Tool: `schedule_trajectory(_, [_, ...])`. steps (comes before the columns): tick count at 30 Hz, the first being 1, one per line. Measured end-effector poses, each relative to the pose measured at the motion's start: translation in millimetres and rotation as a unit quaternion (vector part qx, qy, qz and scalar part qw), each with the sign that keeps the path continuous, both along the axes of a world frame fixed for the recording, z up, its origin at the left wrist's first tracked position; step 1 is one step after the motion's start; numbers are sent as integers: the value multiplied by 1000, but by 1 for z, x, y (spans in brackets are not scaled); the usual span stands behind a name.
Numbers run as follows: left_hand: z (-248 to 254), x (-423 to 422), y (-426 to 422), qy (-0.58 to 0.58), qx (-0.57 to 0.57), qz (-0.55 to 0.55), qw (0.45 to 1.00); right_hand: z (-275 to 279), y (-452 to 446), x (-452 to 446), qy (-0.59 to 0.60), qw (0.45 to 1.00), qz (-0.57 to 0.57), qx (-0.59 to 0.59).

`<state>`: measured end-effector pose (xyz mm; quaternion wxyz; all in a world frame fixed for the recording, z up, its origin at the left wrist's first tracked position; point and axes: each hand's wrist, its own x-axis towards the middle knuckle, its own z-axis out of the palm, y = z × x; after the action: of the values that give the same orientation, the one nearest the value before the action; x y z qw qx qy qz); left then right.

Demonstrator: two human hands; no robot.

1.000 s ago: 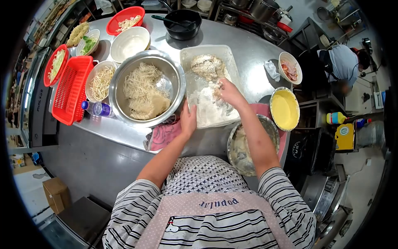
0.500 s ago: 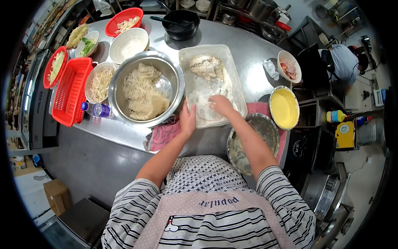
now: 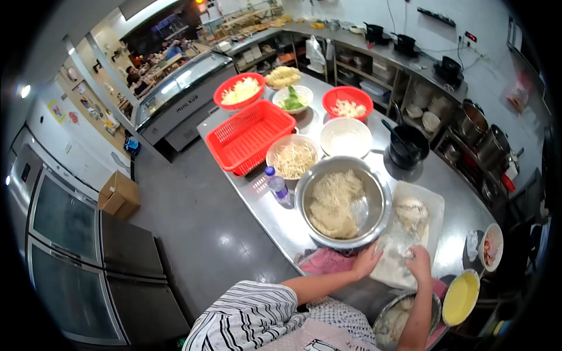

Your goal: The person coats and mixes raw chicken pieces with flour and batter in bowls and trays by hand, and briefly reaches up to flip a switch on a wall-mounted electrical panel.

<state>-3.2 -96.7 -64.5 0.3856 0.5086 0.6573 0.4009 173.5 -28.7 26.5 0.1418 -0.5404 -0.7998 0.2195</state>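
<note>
A pale rectangular tray (image 3: 436, 216) dusted with white flour lies at the table's near right side. A flour-coated lump (image 3: 411, 214), its kind unclear, rests toward the tray's far end. My left hand (image 3: 367, 261) lies against the tray's left edge, fingers stretched out, close to a steel bowl (image 3: 383, 225) of thin dry noodles (image 3: 335, 205). Over the flour at the tray's near end, my right hand (image 3: 419, 264) is curled closed; what its fingertips hold is hidden. Below my right forearm stands a metal basin (image 3: 383, 324) with pale, wet-looking contents.
Left of the noodles are a water bottle (image 3: 277, 186), bean sprouts (image 3: 294, 161) and a red basket (image 3: 249, 137). Behind stand a white bowl (image 3: 346, 138) and black pot (image 3: 408, 149). At right are a yellow-filled bowl (image 3: 461, 298) and a bowl of reddish pieces (image 3: 492, 247).
My view has swung left, so the table sits lower and farther right. My right hand has curled closed over the flour. My left hand stays at the tray's edge.
</note>
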Motion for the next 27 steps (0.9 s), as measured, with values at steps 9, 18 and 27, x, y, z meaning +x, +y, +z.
schedule_trajectory(9, [-18, 3, 5, -75, 59, 11, 995, -68, -28, 34, -118, 987, 45, -102])
schedule_trajectory(18, [0, 2, 1, -63, 22, 15, 998, -11, 4, 15, 90, 985, 54, -134])
schedule_trajectory(27, [-1, 2, 1, -59, 35, 3, 998, 12, 110, -12, 300, 928, -132, -175])
